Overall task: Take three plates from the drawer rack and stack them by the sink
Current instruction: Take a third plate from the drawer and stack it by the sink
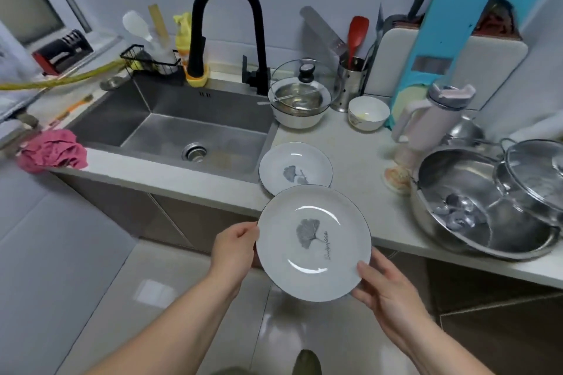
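Pinching the rim from opposite sides, both hands carry a round white glazed plate with a grey leaf print and a thin dark edge line [313, 243]. The left hand [233, 245] is closed on the left rim, thumb on top and fingers hidden beneath; the right hand [385, 285] is clamped on the lower right rim in the same manner. The plate sits roughly level, in the air just off the front edge of the pale speckled worktop [359, 161], over the tiled floor.

Judging by the sheen, this is stiff, brittle ceramic, fairly weighty for its size and slick under the fingers. The rim is the natural hold, and two opposed grips keep it from tipping.

A second, matching white leaf-print plate [295, 169] lies flat on the worktop near its front edge, just beside the right wall of the stainless steel sink [170, 131]. It appears to be the start of the stack; whether it covers another plate I cannot tell.

Glaze on glaze will chip if dropped, so the carried plate likely wants lowering flat and centred, with the fingers slipped out from beneath last.
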